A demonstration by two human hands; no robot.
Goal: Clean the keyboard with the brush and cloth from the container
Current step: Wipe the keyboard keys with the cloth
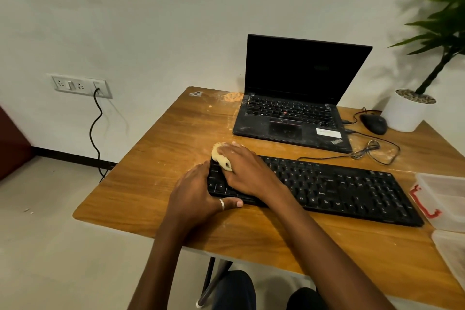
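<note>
Keyboard (327,184): black, white key legends.
Cloth (218,155): pale cream-yellow, plain.
Surface (171,138): honey-brown wood grain, pale dusty smears, orange-tan powder patch at far edge.
Laptop (292,118): black, dark screen, red dot mid-keys, white sticker, whitish dust specks.
Mouse (373,124): black.
Container (445,196): translucent whitish, red clasp.
Pot (405,116): white; speckled grey-brown pebbles on top.
Plant (442,25): green leaves.
Wall (151,20): off-white.
Socket plate (80,85): white, grey frame.
Cable (97,128): black.
Ring (221,204) on left hand (198,191): silver.
Floor (50,246): beige-grey.
</note>
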